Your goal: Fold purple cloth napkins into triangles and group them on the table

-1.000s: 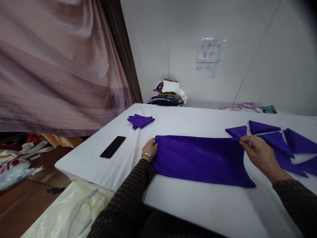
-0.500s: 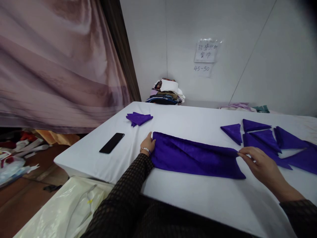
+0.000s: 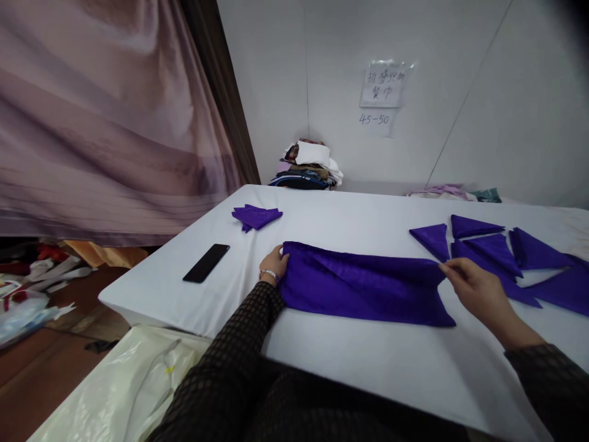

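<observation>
A long purple cloth (image 3: 363,285) lies folded into a band across the white table (image 3: 368,368) in front of me. My left hand (image 3: 273,265) pinches its left end, fingers closed on the fabric. At the cloth's far right corner my right hand (image 3: 473,291) grips the edge between thumb and fingers. Several purple cloths folded into triangles (image 3: 488,245) lie just beyond my right hand.
A black phone (image 3: 206,263) lies near the table's left edge. A small folded purple cloth (image 3: 256,217) sits at the far left. A pile of clothes (image 3: 307,166) rests by the wall under a paper sign (image 3: 383,86). A curtain (image 3: 105,123) hangs left; a plastic bag (image 3: 124,393) lies below.
The wide purple cloth has been folded toward me into a narrower band. Both hands stayed on its ends, and the right hand has closed on the far right corner.
</observation>
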The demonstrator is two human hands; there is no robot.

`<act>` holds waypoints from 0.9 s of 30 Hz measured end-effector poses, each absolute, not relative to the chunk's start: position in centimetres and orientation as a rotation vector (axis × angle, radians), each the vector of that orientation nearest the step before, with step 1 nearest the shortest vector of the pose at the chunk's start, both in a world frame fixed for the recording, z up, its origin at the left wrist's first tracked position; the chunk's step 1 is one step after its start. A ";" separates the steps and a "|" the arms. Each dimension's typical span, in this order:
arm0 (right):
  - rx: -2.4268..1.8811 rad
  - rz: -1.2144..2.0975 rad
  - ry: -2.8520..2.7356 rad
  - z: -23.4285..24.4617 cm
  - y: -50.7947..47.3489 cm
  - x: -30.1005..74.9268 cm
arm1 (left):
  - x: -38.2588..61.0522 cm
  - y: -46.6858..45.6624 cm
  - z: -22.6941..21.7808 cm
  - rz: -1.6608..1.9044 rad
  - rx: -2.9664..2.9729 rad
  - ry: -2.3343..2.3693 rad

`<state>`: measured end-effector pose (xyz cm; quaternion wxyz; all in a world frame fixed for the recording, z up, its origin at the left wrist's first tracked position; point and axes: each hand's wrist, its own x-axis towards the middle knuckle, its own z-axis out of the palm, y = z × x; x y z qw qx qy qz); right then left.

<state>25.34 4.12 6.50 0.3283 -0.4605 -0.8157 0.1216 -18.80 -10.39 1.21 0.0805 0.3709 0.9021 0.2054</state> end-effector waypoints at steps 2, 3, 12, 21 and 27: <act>-1.244 0.518 -2.027 7.1 5.7 24.0 | -18.8 -10.4 1.2 0.606 1.114 2.696; -1.247 0.655 -1.944 7.2 6.6 23.2 | -18.8 -10.4 1.2 0.603 1.118 2.695; -0.995 0.885 -2.049 3.2 6.9 17.1 | -18.9 -10.4 1.0 0.596 1.124 2.695; -0.893 0.383 -2.741 0.1 0.2 16.0 | -19.1 -10.4 0.8 0.625 1.127 2.680; -0.842 0.220 -2.720 -0.8 0.8 16.7 | -19.1 -10.5 1.0 0.665 1.116 2.661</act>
